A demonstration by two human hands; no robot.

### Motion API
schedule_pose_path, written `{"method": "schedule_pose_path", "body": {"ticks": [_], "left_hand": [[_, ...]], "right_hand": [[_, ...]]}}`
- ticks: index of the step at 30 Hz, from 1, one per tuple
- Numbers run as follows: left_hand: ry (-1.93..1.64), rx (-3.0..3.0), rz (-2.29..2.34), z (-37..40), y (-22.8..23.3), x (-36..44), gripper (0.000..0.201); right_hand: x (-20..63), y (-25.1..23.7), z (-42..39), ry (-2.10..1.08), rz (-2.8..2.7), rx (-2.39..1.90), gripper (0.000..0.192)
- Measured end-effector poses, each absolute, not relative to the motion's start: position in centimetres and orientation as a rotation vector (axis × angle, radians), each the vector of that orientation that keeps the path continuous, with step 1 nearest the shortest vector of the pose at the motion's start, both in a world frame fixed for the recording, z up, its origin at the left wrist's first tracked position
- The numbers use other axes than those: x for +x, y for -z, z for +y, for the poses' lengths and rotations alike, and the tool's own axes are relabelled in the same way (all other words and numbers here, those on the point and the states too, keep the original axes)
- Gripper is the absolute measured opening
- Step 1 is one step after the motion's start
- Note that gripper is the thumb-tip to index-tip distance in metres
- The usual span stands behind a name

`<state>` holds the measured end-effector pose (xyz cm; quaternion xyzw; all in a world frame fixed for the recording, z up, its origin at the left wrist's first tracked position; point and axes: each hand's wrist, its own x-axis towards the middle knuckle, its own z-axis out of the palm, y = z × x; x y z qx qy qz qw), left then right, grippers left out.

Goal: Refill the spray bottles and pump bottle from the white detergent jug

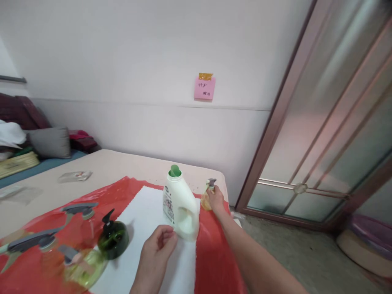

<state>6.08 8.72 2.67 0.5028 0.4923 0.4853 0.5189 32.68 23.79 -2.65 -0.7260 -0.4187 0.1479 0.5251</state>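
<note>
Grey cushion [50,142] at far left, beyond the end of the pale table [116,163]. Clear plastic bag [75,176] lies flat on the table just in front of it. Red sheet [211,257] covers the near part of the table.

On the red sheet, left side: two trigger spray bottles, the front spray bottle [47,244] and the rear spray bottle [88,223], both upright with grey heads. Squat yellow bottle [92,266] sits just right of the front one — that corner is blurred, so its exact pose is uncertain. Dark green pump bottle [113,243] stands next, black pump on top, at the left edge of a white sheet [143,214].

Left hand [157,247] is over the white sheet — loosely curled, narrow gap between thumb and fingers, right by the lower part of the jug. Can't tell if it touches. White jug [180,200] stands upright on the white sheet, handle toward the right, green spout [174,170] showing in its open neck. Pink note [205,87] is taped to the wall above.

Right hand [216,199] is wrapped around a small amber bottle [205,201] just right of the jug, grey head poking out above the fingers. Glass door [309,155] on the right, purple-topped bin [367,253] at the far edge.
</note>
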Motion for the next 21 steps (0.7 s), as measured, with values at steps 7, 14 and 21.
{"method": "schedule_pose_path", "body": {"ticks": [7,14,21], "left_hand": [[-1.133,1.250,1.154,8.6,-2.5,6.4,0.019],[-1.168,1.236,1.237,7.9,-4.1,6.9,0.011],[-1.292,1.310,1.391,6.8,-6.3,5.1,0.006]], "right_hand": [[33.6,2.5,20.9,-0.458,-0.823,-1.679,0.040],[31.0,-0.5,13.3,-0.581,-0.615,-1.447,0.054],[26.6,-3.0,9.4,-0.669,-0.561,-1.406,0.045]]}}
